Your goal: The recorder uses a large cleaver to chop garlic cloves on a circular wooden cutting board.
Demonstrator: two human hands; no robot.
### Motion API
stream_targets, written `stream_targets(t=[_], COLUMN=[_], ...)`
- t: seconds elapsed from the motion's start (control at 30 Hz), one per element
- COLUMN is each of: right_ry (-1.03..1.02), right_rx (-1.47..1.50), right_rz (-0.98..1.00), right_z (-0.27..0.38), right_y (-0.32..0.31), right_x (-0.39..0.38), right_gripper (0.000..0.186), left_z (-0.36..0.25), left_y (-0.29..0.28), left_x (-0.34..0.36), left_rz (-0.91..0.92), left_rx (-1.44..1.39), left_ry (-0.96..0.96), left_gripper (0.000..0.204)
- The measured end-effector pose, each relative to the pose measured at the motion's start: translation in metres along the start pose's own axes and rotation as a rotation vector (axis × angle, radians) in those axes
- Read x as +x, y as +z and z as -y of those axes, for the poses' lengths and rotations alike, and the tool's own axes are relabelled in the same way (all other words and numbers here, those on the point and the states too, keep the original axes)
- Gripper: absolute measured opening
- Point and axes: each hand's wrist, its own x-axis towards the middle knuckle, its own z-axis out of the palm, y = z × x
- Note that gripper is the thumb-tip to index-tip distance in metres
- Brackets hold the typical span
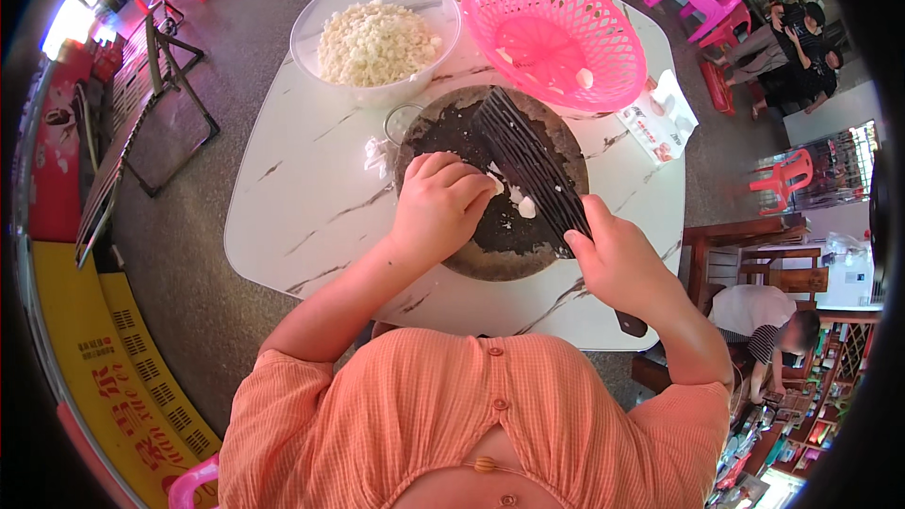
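My right hand (617, 259) grips a cleaver (533, 165) with a wide, dark, ridged blade, close to where the blade meets the handle. The blade slants over the round chopping board (452, 108), which has a dark, worn middle. Left of the blade, my left hand (441, 198) is closed with curled fingers over the board, a small white piece, perhaps a garlic clove (497, 186), at its fingertips. Another white piece (526, 207) and small bits lie beside the blade. What lies under my left palm is hidden.
A clear bowl (306, 57) of chopped white bits and a pink basket (617, 47) with a few white pieces stand behind the board on the marbled table (283, 217). A tissue pack (657, 123) lies at the right. A folding chair (141, 123) stands left; other people (792, 47) are farther right.
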Motion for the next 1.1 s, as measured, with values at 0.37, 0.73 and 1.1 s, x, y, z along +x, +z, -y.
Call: stream_targets(t=[0.37, 0.73, 1.1], right_ry=[0.015, 0.017, 0.082], right_rx=[-0.084, 0.103, 0.170], right_rz=[0.107, 0.088, 0.140], right_z=[0.011, 0.001, -0.014], right_y=[0.005, 0.012, -0.008], right_x=[0.000, 0.027, -0.024], right_gripper=[0.024, 0.026, 0.033], left_z=[0.001, -0.009, 0.019], left_y=[-0.001, -0.008, -0.042], left_x=[0.001, 0.005, -0.005], left_rz=[0.015, 0.127, 0.081], left_rx=[0.000, -0.002, -0.133], left_ry=[0.005, -0.036, -0.169], left_gripper=[0.012, 0.017, 0.024])
